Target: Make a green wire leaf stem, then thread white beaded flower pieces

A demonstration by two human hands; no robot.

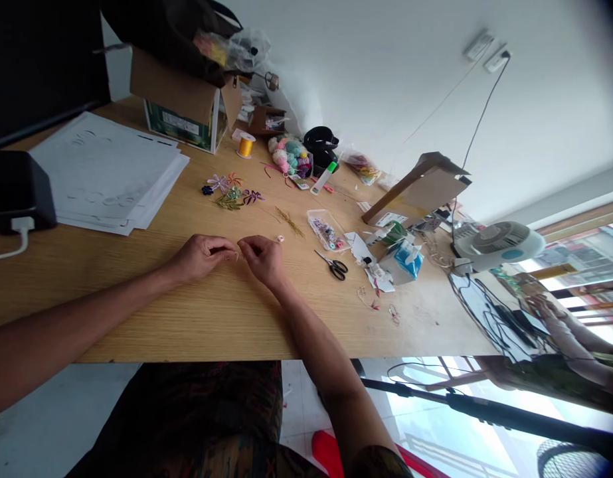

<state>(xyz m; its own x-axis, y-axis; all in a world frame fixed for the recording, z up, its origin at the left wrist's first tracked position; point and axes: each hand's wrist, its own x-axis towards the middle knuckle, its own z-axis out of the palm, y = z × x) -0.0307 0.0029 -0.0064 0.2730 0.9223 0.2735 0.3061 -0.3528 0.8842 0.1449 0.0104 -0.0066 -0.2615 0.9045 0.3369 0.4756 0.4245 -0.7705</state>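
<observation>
Over the wooden table my left hand (202,258) and my right hand (263,260) meet, fingertips almost touching. Both are closed in a pinch. Something thin and pale shows at the left fingertips, too small to name. Just beyond my right hand lies a small pinkish-white ring-shaped piece (280,238). Farther back rest several small craft flowers, among them a lilac one (217,182), an orange one (234,179) and a purple one (253,196). A bundle of golden-brown sprigs (289,221) lies to their right.
Black-handled scissors (338,269) lie right of a clear box of small spools (328,230). Behind are a yellow thread spool (245,145), a green-capped glue bottle (324,178) and a bag of pompoms (289,155). Papers (107,172) lie left; a fan (500,245) and another person's hands (545,307) are right.
</observation>
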